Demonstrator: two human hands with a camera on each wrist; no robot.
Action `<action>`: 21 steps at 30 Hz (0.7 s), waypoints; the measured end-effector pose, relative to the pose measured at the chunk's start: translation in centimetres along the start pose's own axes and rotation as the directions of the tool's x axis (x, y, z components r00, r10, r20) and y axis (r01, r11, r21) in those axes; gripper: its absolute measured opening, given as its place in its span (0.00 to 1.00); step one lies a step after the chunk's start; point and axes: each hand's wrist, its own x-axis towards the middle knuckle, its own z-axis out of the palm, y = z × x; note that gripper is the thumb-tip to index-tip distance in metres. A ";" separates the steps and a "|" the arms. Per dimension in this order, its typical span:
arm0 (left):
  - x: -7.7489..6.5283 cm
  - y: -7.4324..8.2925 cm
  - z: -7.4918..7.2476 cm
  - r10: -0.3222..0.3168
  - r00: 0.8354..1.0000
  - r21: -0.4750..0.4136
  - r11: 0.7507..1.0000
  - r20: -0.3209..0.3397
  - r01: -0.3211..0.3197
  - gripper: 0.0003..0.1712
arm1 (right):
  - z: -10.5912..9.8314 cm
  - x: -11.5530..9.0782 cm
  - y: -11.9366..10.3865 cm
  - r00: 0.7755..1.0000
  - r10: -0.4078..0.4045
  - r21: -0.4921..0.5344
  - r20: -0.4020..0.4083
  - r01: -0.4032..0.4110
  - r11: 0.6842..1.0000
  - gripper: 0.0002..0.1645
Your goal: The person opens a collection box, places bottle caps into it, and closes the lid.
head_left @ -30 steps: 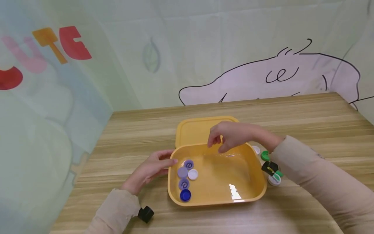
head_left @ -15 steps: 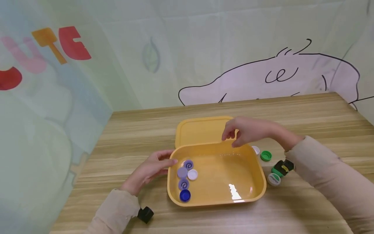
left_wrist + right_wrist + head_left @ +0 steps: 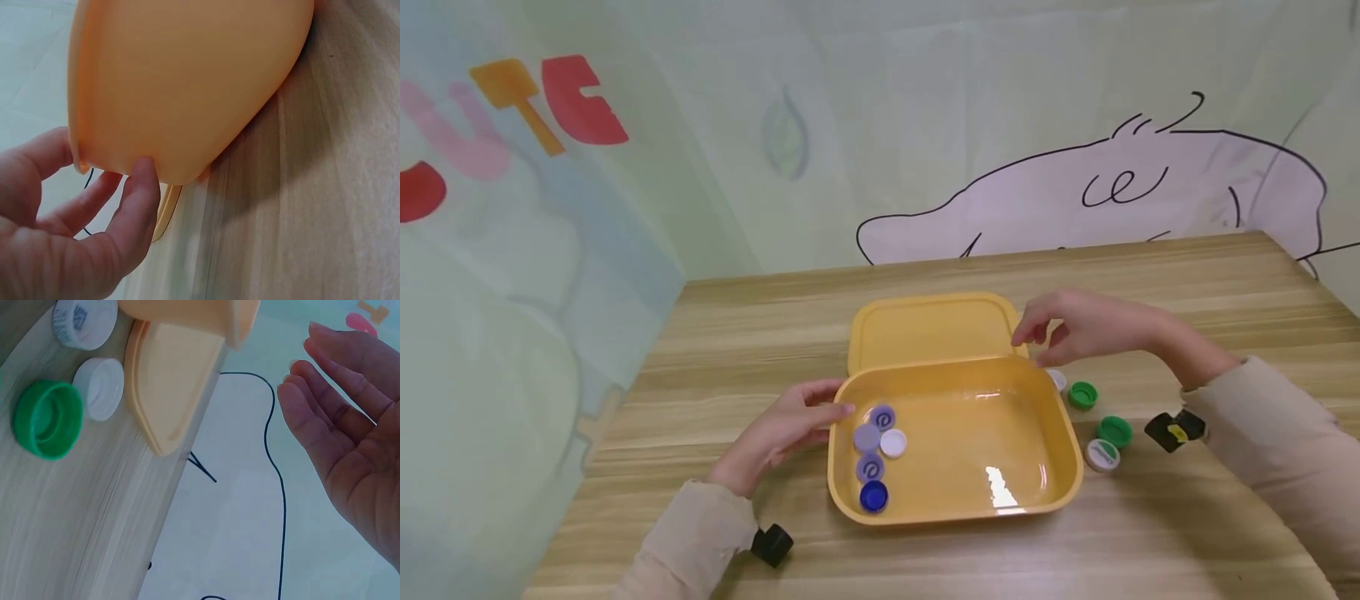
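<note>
A yellow plastic box (image 3: pixel 955 467) sits on the table. My left hand (image 3: pixel 790 421) grips its left wall, thumb over the rim and fingers against the outside, as the left wrist view (image 3: pixel 94 219) confirms. Inside, along the left end, lie several bottle caps: purple ones (image 3: pixel 867 437), a white one (image 3: pixel 892 443) and a dark blue one (image 3: pixel 874 497). Above the box's back right corner hovers my right hand (image 3: pixel 1090 321), holding nothing, its fingers loosely bent. Nearest below it are a white cap (image 3: pixel 100 389) and a green cap (image 3: pixel 49 419) on the table.
Behind the box lies its yellow lid (image 3: pixel 932 329). To the right of the box are another green cap (image 3: pixel 1115 431) and a white cap with green print (image 3: pixel 1102 456), side by side. A printed cloth (image 3: pixel 820 150) hangs behind the wooden table (image 3: pixel 760 325).
My right hand has moved right, from over the box's back middle to its back right corner, uncovering the caps beside the box. My left hand keeps its grip on the rim.
</note>
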 end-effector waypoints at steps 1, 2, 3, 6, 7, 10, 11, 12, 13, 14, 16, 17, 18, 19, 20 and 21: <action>0.0 0.0 0.0 0.002 1.000 0.000 1.000 0.003 -0.002 0.32 | -0.1 -0.3 0.1 1.000 0.004 0.003 -0.004 -0.004 1.000 0.14; 0.0 0.0 0.0 0.002 1.000 0.001 1.000 0.004 -0.002 0.32 | -0.1 -0.5 0.2 1.000 0.006 0.005 -0.007 -0.006 1.000 0.14; 0.0 0.0 -0.1 0.003 1.000 0.000 1.000 0.008 -0.003 0.32 | -0.2 -0.8 0.3 1.000 0.012 0.007 -0.009 -0.012 1.000 0.14; 0.0 -0.1 -0.1 0.008 1.000 -0.002 1.000 0.008 -0.008 0.32 | -0.2 -1.4 0.8 0.999 0.035 0.012 -0.014 -0.034 0.999 0.15; 0.0 -0.1 -0.1 0.009 1.000 0.000 1.000 0.008 -0.009 0.32 | -0.1 -1.7 0.9 0.999 0.045 0.013 -0.015 -0.045 0.999 0.15; 0.0 -0.1 -0.1 0.015 1.000 0.000 1.000 0.011 -0.015 0.31 | 0.0 -2.3 1.7 0.997 0.071 0.020 -0.019 -0.071 0.997 0.15; 0.0 -0.1 -0.1 0.015 1.000 0.001 1.000 0.011 -0.015 0.31 | 0.1 -2.5 1.9 0.997 0.075 0.022 -0.020 -0.074 0.997 0.15; 0.0 -0.1 -0.1 0.015 1.000 0.003 1.000 0.012 -0.015 0.31 | 0.2 -2.8 2.1 0.997 0.075 0.027 -0.025 -0.075 0.997 0.15; 0.0 -0.2 -0.2 0.013 1.000 0.002 1.000 0.009 -0.013 0.31 | 0.2 -3.0 2.4 0.997 0.071 0.032 -0.031 -0.070 0.997 0.15; 0.0 -0.2 -0.2 0.013 1.000 0.003 1.000 0.010 -0.013 0.31 | 0.3 -3.2 2.6 0.997 0.068 0.039 -0.035 -0.067 0.997 0.15; 0.0 -0.2 -0.2 0.012 1.000 0.005 1.000 0.008 -0.012 0.31 | 0.4 -3.7 3.0 0.997 0.063 0.052 -0.046 -0.060 0.997 0.15; 0.0 -0.1 -0.2 0.010 1.000 0.009 1.000 0.006 -0.010 0.31 | 0.5 -3.8 3.1 0.997 0.067 0.059 -0.050 -0.064 0.996 0.15; 0.0 -0.1 -0.1 0.008 1.000 0.010 1.000 0.004 -0.008 0.31 | 0.6 -4.0 3.3 0.996 0.077 0.071 -0.050 -0.073 0.995 0.15; 0.0 -0.1 -0.1 0.007 1.000 0.012 1.000 0.003 -0.007 0.31 | 0.7 -4.2 3.5 0.995 0.089 0.078 -0.049 -0.085 0.993 0.15; 0.0 0.0 -0.1 0.006 1.000 0.012 1.000 0.004 -0.006 0.31 | 0.8 -4.3 3.7 0.994 0.102 0.084 -0.047 -0.098 0.992 0.15; -0.1 0.0 -0.1 0.007 1.000 0.013 1.000 0.007 -0.007 0.31 | 0.9 -4.5 3.8 0.992 0.116 0.089 -0.044 -0.112 0.990 0.15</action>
